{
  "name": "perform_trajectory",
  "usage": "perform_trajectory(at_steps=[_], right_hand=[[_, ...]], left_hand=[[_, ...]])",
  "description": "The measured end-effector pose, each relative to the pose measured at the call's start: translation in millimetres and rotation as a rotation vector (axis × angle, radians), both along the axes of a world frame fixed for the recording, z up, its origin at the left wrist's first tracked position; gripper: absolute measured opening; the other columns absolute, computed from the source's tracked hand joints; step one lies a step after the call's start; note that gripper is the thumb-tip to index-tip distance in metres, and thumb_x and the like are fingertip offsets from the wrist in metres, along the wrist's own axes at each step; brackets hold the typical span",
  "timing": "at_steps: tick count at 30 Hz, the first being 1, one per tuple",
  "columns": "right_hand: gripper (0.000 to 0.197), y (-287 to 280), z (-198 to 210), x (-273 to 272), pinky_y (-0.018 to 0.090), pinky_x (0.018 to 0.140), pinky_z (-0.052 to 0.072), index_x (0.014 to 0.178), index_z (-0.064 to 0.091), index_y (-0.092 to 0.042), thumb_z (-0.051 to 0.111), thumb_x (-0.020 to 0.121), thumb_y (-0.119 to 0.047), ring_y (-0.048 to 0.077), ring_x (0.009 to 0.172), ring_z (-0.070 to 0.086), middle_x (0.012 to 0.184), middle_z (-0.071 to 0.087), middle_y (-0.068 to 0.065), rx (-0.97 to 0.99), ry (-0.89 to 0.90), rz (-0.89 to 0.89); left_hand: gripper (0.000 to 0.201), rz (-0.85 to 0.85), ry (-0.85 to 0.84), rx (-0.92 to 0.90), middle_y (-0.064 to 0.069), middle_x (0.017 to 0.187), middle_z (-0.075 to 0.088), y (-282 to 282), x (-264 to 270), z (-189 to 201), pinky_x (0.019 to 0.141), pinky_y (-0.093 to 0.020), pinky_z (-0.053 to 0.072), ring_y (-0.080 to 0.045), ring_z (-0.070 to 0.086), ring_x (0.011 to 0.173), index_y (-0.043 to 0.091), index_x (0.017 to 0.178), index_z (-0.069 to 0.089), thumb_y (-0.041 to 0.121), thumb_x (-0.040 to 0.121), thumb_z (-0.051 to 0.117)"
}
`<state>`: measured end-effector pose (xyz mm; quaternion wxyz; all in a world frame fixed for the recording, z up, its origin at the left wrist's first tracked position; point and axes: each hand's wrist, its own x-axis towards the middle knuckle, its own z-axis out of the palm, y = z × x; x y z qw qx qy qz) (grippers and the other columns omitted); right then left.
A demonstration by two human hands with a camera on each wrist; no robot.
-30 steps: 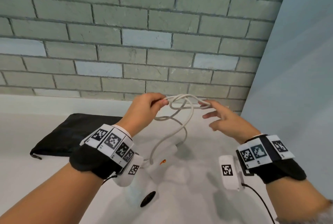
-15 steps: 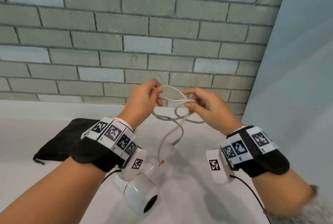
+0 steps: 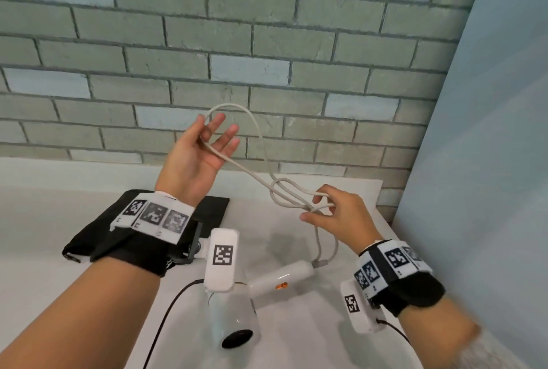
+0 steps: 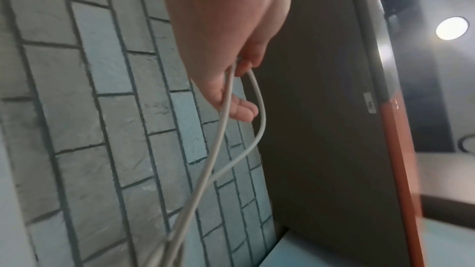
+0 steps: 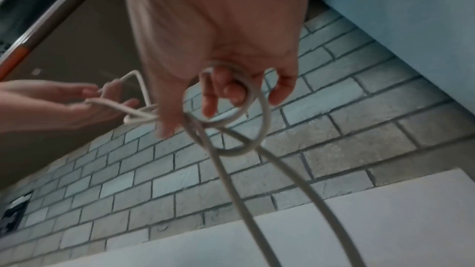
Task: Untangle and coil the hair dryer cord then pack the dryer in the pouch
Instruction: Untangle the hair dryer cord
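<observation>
Against brick wall point(image 3: 267, 42), cord point(image 3: 237, 165) looped round both hands' fingers point(image 3: 225, 137).

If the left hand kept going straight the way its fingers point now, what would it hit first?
Probably the brick wall. The left hand points up and away, with a loop of the cord draped over its fingers; nothing else shows in between, though depth is hard to judge.
</observation>
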<state>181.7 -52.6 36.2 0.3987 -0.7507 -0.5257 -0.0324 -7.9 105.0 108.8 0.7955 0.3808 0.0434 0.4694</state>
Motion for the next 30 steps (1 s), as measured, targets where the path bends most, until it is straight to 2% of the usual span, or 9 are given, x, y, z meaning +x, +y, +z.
perform_trajectory(at_steps=[3,7,11,14,16,18,21,26,30], right_hand=[[0.014,1,-3,2,0.025,0.055,0.032,0.069,0.063,-0.019,0.073,0.071,-0.028,0.007,0.051,0.041,0.052,0.046,-0.010,0.037,-0.039,0.014],[0.009,-3,8,7,0.027,0.059,0.039,0.072,0.069,-0.011,0.072,0.074,-0.019,0.017,0.061,0.052,0.066,0.054,0.002,0.091,-0.023,0.080],[0.009,-3,15,8,0.027,0.062,0.040,0.075,0.070,-0.013,0.074,0.073,-0.021,0.019,0.066,0.054,0.071,0.056,0.002,0.064,-0.018,0.137],[0.011,-2,19,3,0.014,0.060,0.036,0.078,0.072,-0.015,0.075,0.071,-0.023,0.007,0.063,0.052,0.072,0.056,-0.003,0.023,-0.013,0.168],[0.013,0,22,-1,0.011,0.058,0.036,0.079,0.073,-0.014,0.076,0.070,-0.024,0.003,0.062,0.050,0.070,0.054,-0.007,0.022,0.000,0.192],[0.014,-1,24,-1,0.012,0.056,0.035,0.080,0.073,-0.014,0.076,0.070,-0.023,0.003,0.060,0.049,0.069,0.055,-0.004,0.019,0.010,0.211],[0.011,-5,23,5,0.021,0.055,0.034,0.080,0.071,-0.017,0.075,0.071,-0.024,0.007,0.055,0.043,0.067,0.060,0.014,0.020,0.061,0.196],[0.007,-15,17,17,0.018,0.064,0.043,0.087,0.063,-0.017,0.064,0.082,-0.022,0.011,0.066,0.057,0.075,0.066,0.000,0.074,0.173,0.214],[0.017,-19,1,28,0.022,0.054,0.035,0.102,0.052,-0.031,0.058,0.085,-0.031,0.014,0.053,0.040,0.062,0.050,0.005,-0.076,0.115,0.140]], left_hand=[[0.044,0.062,0.118,0.018,-0.006,0.093,0.064,6,-5,0,0.057,-0.022,0.056,-0.012,0.069,0.063,0.012,0.054,0.050,0.028,0.095,0.042],[0.021,0.344,0.744,0.192,-0.017,0.095,0.060,11,-15,-10,0.052,-0.021,0.058,-0.015,0.067,0.050,-0.003,0.103,0.054,0.012,0.096,0.042],[0.061,0.672,1.431,0.905,-0.018,0.147,0.030,7,-17,-26,0.104,-0.040,0.041,-0.038,0.044,0.125,0.009,0.139,0.031,-0.009,0.083,0.044],[0.064,0.683,1.318,1.401,-0.005,0.154,0.023,-8,-4,-25,0.116,-0.052,0.016,-0.029,0.019,0.141,0.018,0.141,0.032,-0.005,0.082,0.044],[0.045,0.401,1.259,1.481,-0.001,0.145,0.042,-20,8,-23,0.117,-0.047,0.017,-0.021,0.034,0.135,0.020,0.134,0.044,0.007,0.091,0.041],[0.028,0.057,1.265,1.371,-0.002,0.111,0.066,-27,17,-27,0.102,-0.037,0.038,-0.022,0.059,0.104,0.018,0.113,0.061,0.019,0.095,0.039],[0.026,-0.099,1.196,1.165,0.003,0.069,0.051,-26,21,-32,0.067,-0.029,0.045,-0.019,0.049,0.067,0.021,0.078,0.060,0.025,0.095,0.042],[0.027,-0.033,0.699,0.544,0.001,0.069,0.058,-11,10,-24,0.056,-0.024,0.043,-0.012,0.047,0.053,0.018,0.072,0.048,0.021,0.097,0.037],[0.030,-0.085,0.251,0.270,0.007,0.092,0.074,3,-4,-7,0.056,-0.021,0.051,-0.010,0.061,0.055,0.019,0.073,0.044,0.026,0.098,0.029]])
